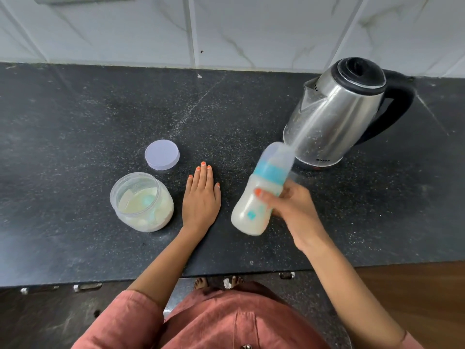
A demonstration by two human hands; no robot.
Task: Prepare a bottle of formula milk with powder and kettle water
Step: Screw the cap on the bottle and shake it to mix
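My right hand (292,210) grips a baby bottle (254,210) full of milky white liquid. The bottle has a blue collar and a clear cap, is tilted with its top toward the kettle, and looks motion-blurred above the counter. My left hand (201,195) lies flat, palm down, fingers together on the black counter (75,122), between the bottle and an open clear jar of powder (142,201). A blue scoop shows inside the jar. The jar's pale lid (162,154) rests just behind it. A steel kettle (334,114) with a black lid and handle stands at the back right.
A white tiled wall (226,28) runs behind the counter. The counter's front edge (125,280) has drawer handles below it. A wooden surface (415,298) shows at the lower right. My feet are visible on the floor beneath.
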